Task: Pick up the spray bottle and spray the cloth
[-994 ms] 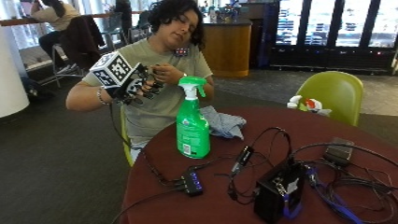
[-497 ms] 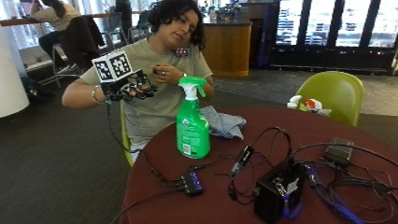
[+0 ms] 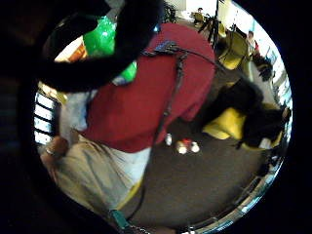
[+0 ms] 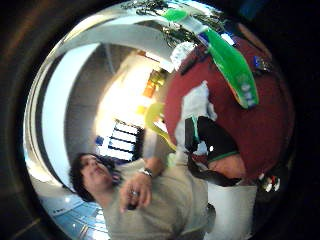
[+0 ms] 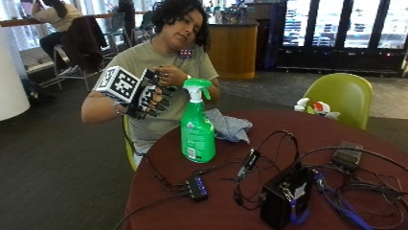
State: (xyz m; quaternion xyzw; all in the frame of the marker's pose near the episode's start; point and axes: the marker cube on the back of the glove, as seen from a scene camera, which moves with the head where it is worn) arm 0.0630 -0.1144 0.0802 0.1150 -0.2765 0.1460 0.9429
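Outside view: spray bottle [image 5: 197, 129] upright near table [image 5: 191, 211] edge

A round bench [image 5: 357, 143] with a dark red top carries everything. On its left part stands a green spray bottle [image 5: 196, 129] with a white neck and green trigger head, upright. Just right of it and a little farther back lies a crumpled blue-grey cloth [image 5: 229, 127], near the far edge. In front of the bottle a small black hub [image 5: 196, 188] with lit ports rests on the top, cables running from it. Toward the near right stands a black box [image 5: 287, 196], with looping black cables [image 5: 357, 165] spread around it.
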